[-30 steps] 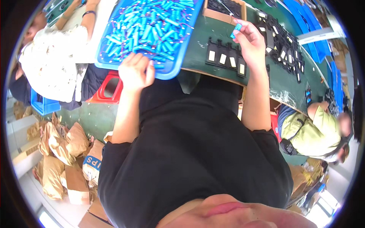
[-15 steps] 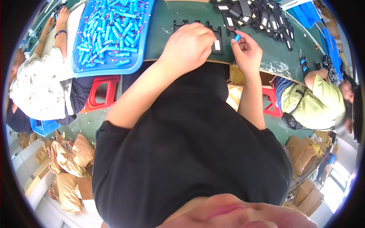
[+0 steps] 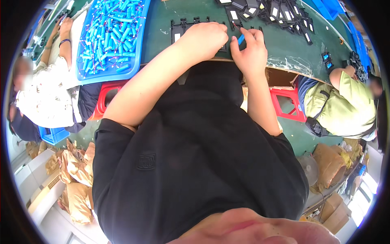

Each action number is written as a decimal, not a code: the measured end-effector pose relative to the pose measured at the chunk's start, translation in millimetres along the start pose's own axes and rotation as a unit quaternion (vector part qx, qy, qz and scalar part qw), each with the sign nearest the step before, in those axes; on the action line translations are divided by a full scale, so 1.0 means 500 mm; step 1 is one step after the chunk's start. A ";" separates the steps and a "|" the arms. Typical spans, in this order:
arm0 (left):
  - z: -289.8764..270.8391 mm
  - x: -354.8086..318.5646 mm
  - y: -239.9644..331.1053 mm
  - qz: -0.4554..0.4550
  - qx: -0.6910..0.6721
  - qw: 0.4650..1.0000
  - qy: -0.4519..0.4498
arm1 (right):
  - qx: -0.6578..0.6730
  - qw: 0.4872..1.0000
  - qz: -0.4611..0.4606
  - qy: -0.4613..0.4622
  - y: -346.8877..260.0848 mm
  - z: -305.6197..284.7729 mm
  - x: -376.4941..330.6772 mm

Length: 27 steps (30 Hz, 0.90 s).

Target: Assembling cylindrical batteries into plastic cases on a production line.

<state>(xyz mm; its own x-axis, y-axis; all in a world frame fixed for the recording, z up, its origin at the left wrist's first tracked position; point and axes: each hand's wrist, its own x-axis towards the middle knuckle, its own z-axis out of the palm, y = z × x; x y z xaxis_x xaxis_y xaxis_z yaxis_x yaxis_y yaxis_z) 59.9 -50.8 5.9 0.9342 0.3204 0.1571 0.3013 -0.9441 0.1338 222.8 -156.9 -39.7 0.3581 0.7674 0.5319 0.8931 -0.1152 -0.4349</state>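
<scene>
My right hand (image 3: 251,51) pinches a blue cylindrical battery cell (image 3: 241,39) between thumb and fingers, above the table's near edge. Thin dark red wire (image 3: 236,26) shows just beyond those fingertips. Close on its left, my left hand (image 3: 206,40) is bent with its fingertips drawn together; what they hold, if anything, is hidden. Beneath and behind both hands sits a row of black plastic casings (image 3: 177,29), partly covered, with a white label showing on one.
A blue tray (image 3: 138,61) heaped with wired blue cells stands on the left of the green table (image 3: 160,14). Black labelled casings (image 3: 280,14) are piled at the far right. Co-workers sit on both sides, with red stools (image 3: 286,103) below the table.
The whole view has shifted, so the tray and casings appear further left. My left hand has come closer to my right hand, which still holds the battery cell.
</scene>
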 end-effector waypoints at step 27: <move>-0.021 0.012 -0.010 0.090 0.043 0.995 0.027 | 0.299 0.944 -0.093 0.102 0.038 0.004 0.034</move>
<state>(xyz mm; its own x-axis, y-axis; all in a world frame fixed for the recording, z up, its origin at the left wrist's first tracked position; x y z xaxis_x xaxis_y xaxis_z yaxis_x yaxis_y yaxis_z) 62.1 -43.1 16.2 0.9633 0.1481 0.2237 0.1486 -0.9888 0.0145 245.2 -144.6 -40.1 0.3094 0.5943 0.7423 0.6536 0.4341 -0.6200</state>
